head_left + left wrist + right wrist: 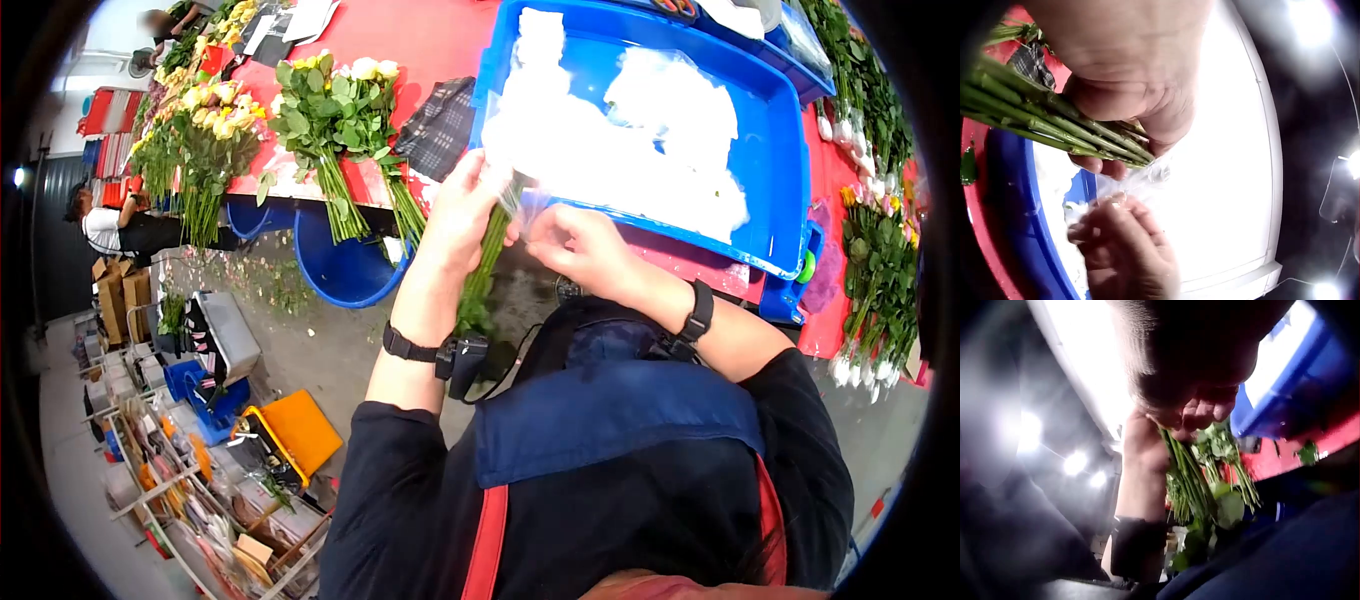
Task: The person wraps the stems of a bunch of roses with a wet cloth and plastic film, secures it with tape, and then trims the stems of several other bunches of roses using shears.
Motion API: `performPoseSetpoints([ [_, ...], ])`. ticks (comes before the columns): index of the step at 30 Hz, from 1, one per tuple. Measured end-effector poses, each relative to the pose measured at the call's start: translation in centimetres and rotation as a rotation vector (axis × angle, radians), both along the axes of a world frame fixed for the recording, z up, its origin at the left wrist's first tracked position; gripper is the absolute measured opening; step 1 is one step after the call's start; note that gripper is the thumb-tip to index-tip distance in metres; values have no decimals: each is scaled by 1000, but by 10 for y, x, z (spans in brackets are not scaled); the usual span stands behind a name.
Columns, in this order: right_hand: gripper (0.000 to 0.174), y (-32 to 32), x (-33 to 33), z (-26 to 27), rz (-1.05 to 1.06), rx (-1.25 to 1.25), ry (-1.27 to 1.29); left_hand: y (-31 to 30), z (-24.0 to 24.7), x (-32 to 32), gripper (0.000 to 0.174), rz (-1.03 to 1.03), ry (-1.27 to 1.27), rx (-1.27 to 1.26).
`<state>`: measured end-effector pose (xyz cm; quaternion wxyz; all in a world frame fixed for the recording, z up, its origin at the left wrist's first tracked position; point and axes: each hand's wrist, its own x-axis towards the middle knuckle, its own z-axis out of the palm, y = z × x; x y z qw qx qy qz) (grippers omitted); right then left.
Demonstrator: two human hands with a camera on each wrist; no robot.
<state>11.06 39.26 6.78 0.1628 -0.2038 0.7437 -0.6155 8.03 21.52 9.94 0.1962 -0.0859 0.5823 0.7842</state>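
Note:
The left hand (458, 220) grips a bundle of green stems (487, 262) near the cut ends, with leaves hanging below it in the head view. In the left wrist view, the left hand's fingers curl round the stems (1054, 125), and clear plastic film (1147, 178) wraps about their tips. Just beside it, the right hand (580, 245) pinches the film with bent fingers; in the left wrist view the right hand (1125, 250) is under the stem ends. The right wrist view shows the stems (1188, 469) below the right hand (1197, 369), whose fingertips are in shadow.
A blue tray (770, 150) holding white material (670, 110) stands on the red table (440, 35). Rose bunches (335, 110) and a dark checked cloth (437, 130) lie left of it, above a blue bucket (345, 265). Tulips (880, 270) lie at the right. Another person stands far left.

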Motion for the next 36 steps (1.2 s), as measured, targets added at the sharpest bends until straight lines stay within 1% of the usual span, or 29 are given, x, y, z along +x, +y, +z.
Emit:
performPoseSetpoints([
  [1, 20, -6, 1, -8, -5, -37, -124, 3, -2, -4, 28, 61, -5, 72],
  [2, 29, -13, 5, -17, 104, -1, -179, 12, -7, -9, 28, 116, -10, 145],
  [3, 31, -21, 10, -28, 142, 0, -124, 18, -11, -12, 28, 170, -17, 221],
  [4, 34, -29, 14, -41, 180, 5, -71, 16, -15, -12, 32, 94, -26, 233],
  [5, 35, -35, 17, -58, 91, 14, -237, 19, -16, -11, 35, 89, -37, 184],
  [6, 35, -34, 17, -61, 63, -16, -248, 21, -15, -9, 38, 86, -46, 134],
  [8, 34, -28, 17, -65, 14, -77, -268, 11, -26, 0, 42, -11, -15, -71],
  [9, 34, -27, 19, -54, -55, -261, -208, 11, -32, 6, 36, -74, 67, -30],
  [11, 35, -21, 20, -80, -2, -97, -77, 19, -41, 19, 31, -140, 174, -248],
  [12, 36, -17, 20, -78, -31, -66, 124, 26, -44, 23, 30, -172, 229, -355],
  [13, 37, -13, 18, -64, -80, -27, 325, 33, -47, 24, 27, -114, 271, -311],
  [14, 37, 5, 15, -46, 57, 175, 201, 37, -46, 23, 27, -122, 225, -300],
  [16, 36, 51, 11, 26, 329, 567, -76, 48, -31, 26, 26, -142, 121, -282],
  [17, 35, 69, 12, 41, 119, 384, -269, 55, -31, 28, 27, -106, 143, -253],
  [18, 33, 86, 14, 47, -90, 196, -452, 61, -26, 28, 25, -124, 140, -273],
  [19, 30, 97, 16, 37, -260, -95, -418, 68, -28, 28, 27, -177, 150, -306],
  [20, 29, 99, 20, 30, -370, -312, -433, 77, -30, 28, 30, -235, 160, -340],
  [22, 28, 102, 26, 16, -407, -337, -365, 102, -29, 36, 36, -275, 164, -281],
  [23, 19, 113, 30, -2, -458, -237, -361, 114, -29, 40, 39, -293, 163, -252],
  [24, 17, 121, 38, -10, -484, -47, -95, 120, -29, 39, 54, -370, 89, -223],
  [26, 11, 137, 56, -18, -505, 341, 431, 138, -22, 46, 63, -415, 27, -6],
  [27, 10, 144, 65, -7, -396, 421, 370, 150, -21, 53, 68, -525, 28, -217],
  [28, 11, 149, 74, -5, -389, 330, 281, 170, -17, 63, 58, -494, 70, -360],
  [29, 11, 156, 85, -15, -359, 366, 279, 189, -13, 72, 48, -463, 102, -504],
  [30, 12, 165, 94, -21, -330, 405, 277, 205, -13, 80, 40, -412, 81, -537],
  [31, 12, 177, 103, -24, -277, 448, 163, 222, -13, 88, 33, -360, 59, -568],
  [34, 16, 223, 136, -30, -241, 147, 162, 254, -38, 110, 34, -398, 140, -707],
  [35, 19, 250, 149, -43, -158, 265, 236, 264, -51, 119, 33, -342, 363, -709],
  [36, 18, 285, 154, -19, -81, 446, 31, 272, -57, 122, 32, -394, 362, -818],
])
